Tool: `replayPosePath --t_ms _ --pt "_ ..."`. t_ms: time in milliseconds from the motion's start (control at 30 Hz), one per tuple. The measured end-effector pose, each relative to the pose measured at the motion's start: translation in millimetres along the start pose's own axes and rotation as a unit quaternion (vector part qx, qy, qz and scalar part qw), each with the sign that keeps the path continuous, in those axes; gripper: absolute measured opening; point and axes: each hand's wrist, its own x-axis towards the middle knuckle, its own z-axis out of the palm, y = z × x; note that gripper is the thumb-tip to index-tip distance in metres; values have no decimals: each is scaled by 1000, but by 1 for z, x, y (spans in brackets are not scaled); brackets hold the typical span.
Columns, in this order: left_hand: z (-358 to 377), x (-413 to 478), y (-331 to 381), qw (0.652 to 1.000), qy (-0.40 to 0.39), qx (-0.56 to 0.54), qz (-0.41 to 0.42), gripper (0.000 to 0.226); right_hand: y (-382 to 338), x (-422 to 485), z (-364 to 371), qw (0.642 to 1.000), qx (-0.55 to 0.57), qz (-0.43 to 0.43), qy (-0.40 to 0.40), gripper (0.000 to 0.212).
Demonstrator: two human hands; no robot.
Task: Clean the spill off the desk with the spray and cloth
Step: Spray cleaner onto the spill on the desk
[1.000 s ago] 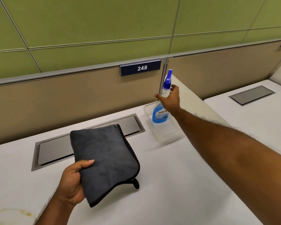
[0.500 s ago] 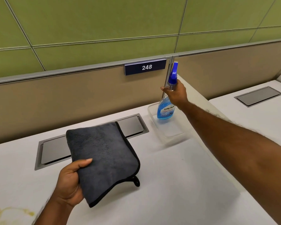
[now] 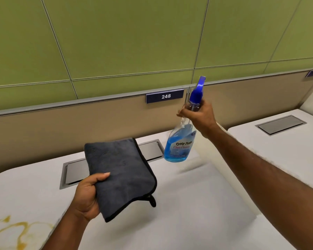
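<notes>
Both my hands are full: right hand (image 3: pixel 200 117) grips spray bottle (image 3: pixel 179 145), left hand (image 3: pixel 88 195) pinches cloth (image 3: pixel 119 174); aim nozzle at near-left spill (image 3: pixel 16 231).

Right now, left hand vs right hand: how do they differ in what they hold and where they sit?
The left hand pinches a folded grey cloth low over the desk; the right hand grips the neck of a spray bottle raised clear of the desk. The left hand is close to the camera; the right hand reaches out farther toward the partition. Both are closed on a cleaning item, and neither is at the yellow spill.
</notes>
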Motion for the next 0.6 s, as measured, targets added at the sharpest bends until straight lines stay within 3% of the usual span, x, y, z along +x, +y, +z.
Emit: replayPosePath --t_ms 133,267,333,433,600 --pt "-2 -16 2 1000 1 7 -1 44 -10 -57 16 999 25 12 -22 16" --pt "-7 -29 1 1000 13 25 7 32 -6 -114 24 995 92 25 -27 18" --pt "-10 -34 0 999 22 32 9 27 -2 -139 29 992 103 58 -46 31" --pt "-17 -42 0 999 25 38 7 24 3 -171 35 979 106 118 -128 58" --pt "-31 -50 2 999 25 23 8 30 -5 -209 43 913 185 161 -328 43"
